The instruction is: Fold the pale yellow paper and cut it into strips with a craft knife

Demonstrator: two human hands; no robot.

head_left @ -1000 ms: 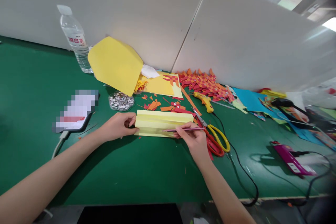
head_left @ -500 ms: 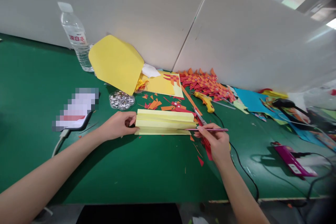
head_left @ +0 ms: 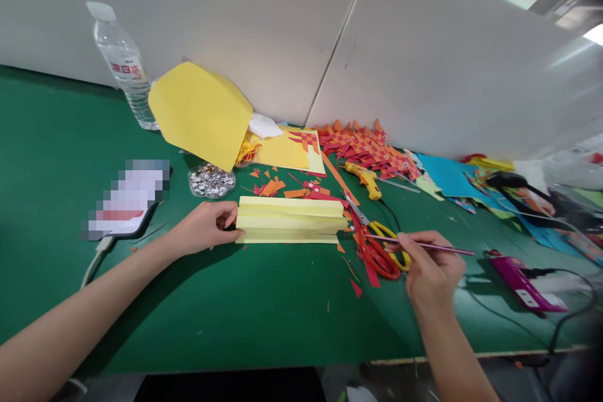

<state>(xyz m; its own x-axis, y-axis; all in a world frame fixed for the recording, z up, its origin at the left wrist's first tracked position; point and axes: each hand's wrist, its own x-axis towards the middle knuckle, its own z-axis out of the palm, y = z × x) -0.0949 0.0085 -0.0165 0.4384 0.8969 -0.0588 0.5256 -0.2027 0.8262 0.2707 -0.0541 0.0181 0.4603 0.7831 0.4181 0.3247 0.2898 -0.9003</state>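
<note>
My left hand (head_left: 203, 227) pinches the left end of a folded pale yellow paper (head_left: 289, 220) lying on the green table (head_left: 264, 308). My right hand (head_left: 431, 269) is off to the right of the paper, closed around a thin pink stick (head_left: 424, 244) that lies nearly level. Just left of that hand lie two pairs of scissors, one red (head_left: 374, 254) and one yellow-handled (head_left: 391, 237).
A water bottle (head_left: 122, 66), a curled yellow sheet (head_left: 200, 114), a dish of googly eyes (head_left: 211, 181), a phone (head_left: 123, 201), a yellow glue gun (head_left: 362, 179), woven red-orange paper pieces (head_left: 370, 147), blue paper (head_left: 447, 179) and a pink device with cables (head_left: 525, 281) lie about. White boards (head_left: 424, 63) stand behind.
My right hand has drawn the pink stick rightwards, off the folded paper and past the scissors. My left hand has kept its hold on the paper's left end.
</note>
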